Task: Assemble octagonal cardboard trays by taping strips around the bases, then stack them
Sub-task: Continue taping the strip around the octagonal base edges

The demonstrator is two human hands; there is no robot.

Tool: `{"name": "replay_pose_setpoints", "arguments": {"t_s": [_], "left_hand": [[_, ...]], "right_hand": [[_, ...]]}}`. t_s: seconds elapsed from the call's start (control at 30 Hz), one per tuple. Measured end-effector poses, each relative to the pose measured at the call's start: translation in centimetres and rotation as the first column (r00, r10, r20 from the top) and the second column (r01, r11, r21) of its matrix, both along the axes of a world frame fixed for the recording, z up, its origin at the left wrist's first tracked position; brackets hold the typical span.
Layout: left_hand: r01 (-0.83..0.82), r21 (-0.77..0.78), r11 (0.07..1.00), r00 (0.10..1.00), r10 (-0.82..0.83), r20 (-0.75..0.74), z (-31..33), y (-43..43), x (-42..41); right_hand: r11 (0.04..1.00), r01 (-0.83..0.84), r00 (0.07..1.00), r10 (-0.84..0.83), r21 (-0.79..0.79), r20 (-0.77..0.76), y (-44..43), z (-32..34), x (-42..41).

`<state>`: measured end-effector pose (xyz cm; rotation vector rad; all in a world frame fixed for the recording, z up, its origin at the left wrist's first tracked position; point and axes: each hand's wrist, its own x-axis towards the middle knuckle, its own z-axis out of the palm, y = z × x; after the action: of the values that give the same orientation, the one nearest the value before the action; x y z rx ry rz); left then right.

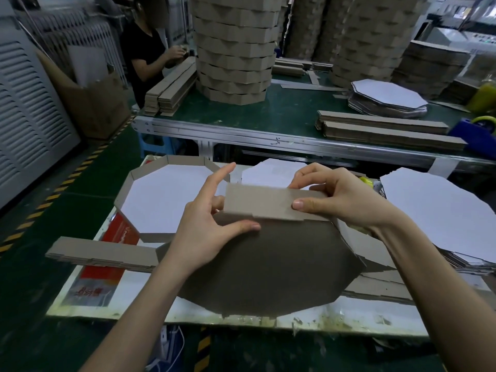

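base [268, 264]: brown octagon, near centre, on white board [88, 296].
strip [263, 202]: upright along the far edge of base.
left hand [206, 232]: thumb on base, fingers behind left end of strip.
right hand [343, 202]: pinches right part of strip.
finished tray [161, 200]: far left.

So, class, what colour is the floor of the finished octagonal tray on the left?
Plain white, inside the brown-walled octagonal cardboard tray; see the head view.
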<state>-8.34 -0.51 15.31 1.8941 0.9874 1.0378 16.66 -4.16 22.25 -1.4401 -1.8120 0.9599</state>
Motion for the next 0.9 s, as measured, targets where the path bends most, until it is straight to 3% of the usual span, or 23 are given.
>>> {"name": "replay_pose_setpoints", "arguments": {"t_s": [0.1,0.33,0.43,0.73,0.9], "left_hand": [[0.021,0.043,0.999,0.998,-0.019,-0.057,0.1,0.2,0.0],[-0.056,0.012,0.998,0.998,0.056,0.006,0.0,-0.3,0.4],[-0.105,0.028,0.994,0.995,0.105,0.001,-0.1,-0.2,0.5],[-0.047,0.115,0.992,0.996,0.056,-0.071,-0.2,-0.1,0.4],[0.017,0.168,0.986,0.978,0.018,-0.209,0.2,-0.1,-0.1]], "right_hand": [[0.999,-0.044,0.998,0.043,0.022,0.052,-0.2,-0.2,-1.1],[0.969,0.200,0.979,-0.194,0.141,-0.057,-0.2,-0.1,-0.6],[0.968,0.202,0.979,-0.202,0.148,-0.014,-0.5,-0.1,-0.8],[0.963,0.173,0.979,-0.191,0.207,0.069,-0.1,-0.2,-2.0],[0.962,0.139,0.981,-0.166,0.237,0.100,-0.1,-0.2,-2.7]]}}
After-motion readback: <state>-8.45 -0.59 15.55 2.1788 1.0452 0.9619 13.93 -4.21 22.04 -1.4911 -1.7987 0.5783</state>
